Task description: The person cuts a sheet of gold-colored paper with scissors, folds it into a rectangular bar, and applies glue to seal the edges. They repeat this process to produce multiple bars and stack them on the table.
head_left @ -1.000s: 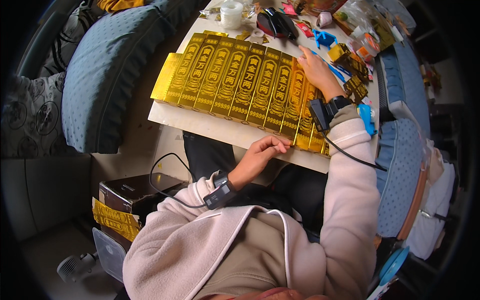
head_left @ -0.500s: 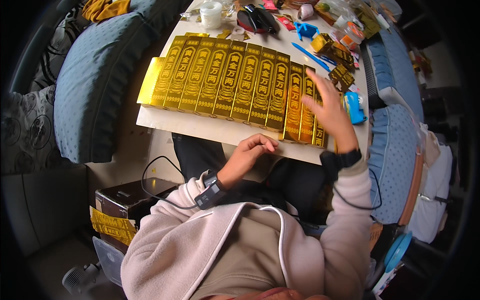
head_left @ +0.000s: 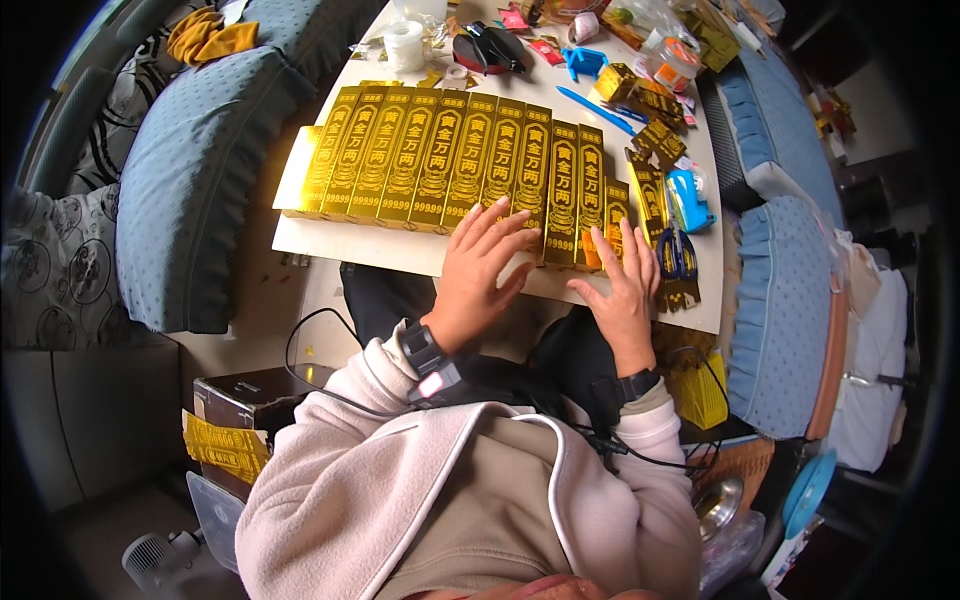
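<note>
A row of long gold boxes point(head_left: 410, 150) with printed fronts lies side by side on the table; those at the right end sit lower or are shorter. Over the row's near edge, right of its middle, my left hand point(head_left: 482, 262) is open, fingers spread, its tips at the boxes. My right hand point(head_left: 620, 298) is open too, fingertips on or just over the near end of the short gold box point(head_left: 616, 215) at the right. Whether either hand presses on the boxes, I cannot tell. Dark-blue-handled scissors point(head_left: 677, 258) lie just right of my right hand, on flat gold card.
A blue tape dispenser point(head_left: 688, 200) stands at the table's right edge. Farther back are blue pens point(head_left: 597, 108), a blue plastic holder point(head_left: 583, 64), a black stapler-like tool point(head_left: 492, 45), a white roll point(head_left: 403, 45) and loose packaging. Blue-covered seats point(head_left: 195, 190) flank the table.
My right hand has come down from above the right-hand boxes to their near end. My left hand has moved forward from the table's edge to the row, its fingers now spread.
</note>
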{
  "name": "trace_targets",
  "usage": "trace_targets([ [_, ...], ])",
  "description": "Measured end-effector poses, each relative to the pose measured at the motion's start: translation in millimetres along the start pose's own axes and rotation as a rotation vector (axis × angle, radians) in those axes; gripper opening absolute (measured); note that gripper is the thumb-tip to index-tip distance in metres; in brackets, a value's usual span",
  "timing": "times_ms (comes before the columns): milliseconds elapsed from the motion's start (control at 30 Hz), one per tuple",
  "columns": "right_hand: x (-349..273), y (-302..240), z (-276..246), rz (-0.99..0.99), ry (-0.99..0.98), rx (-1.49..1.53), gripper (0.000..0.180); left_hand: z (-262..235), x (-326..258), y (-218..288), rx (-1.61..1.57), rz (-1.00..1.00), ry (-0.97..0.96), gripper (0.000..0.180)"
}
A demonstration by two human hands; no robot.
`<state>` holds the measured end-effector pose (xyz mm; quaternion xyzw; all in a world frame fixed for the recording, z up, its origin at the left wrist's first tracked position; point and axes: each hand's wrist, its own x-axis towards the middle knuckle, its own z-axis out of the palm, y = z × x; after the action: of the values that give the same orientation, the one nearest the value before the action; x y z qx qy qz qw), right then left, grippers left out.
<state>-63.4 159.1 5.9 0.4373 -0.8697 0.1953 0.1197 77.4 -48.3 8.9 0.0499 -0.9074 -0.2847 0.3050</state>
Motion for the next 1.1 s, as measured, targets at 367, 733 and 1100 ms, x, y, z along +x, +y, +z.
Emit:
trace_targets([
  [367,6,-14,24,-0.003,0.082,0.086,0.065,28,0,-7,0.244,0.032,-0.067,0.059],
  [733,15,-13,32,-0.017,0.128,0.079,0.062,32,0,-14,0.216,0.045,-0.016,0.044],
  [1100,19,-15,32,-0.015,0.123,0.06,0.061,34,1,-12,0.234,0.055,0.054,0.04],
])
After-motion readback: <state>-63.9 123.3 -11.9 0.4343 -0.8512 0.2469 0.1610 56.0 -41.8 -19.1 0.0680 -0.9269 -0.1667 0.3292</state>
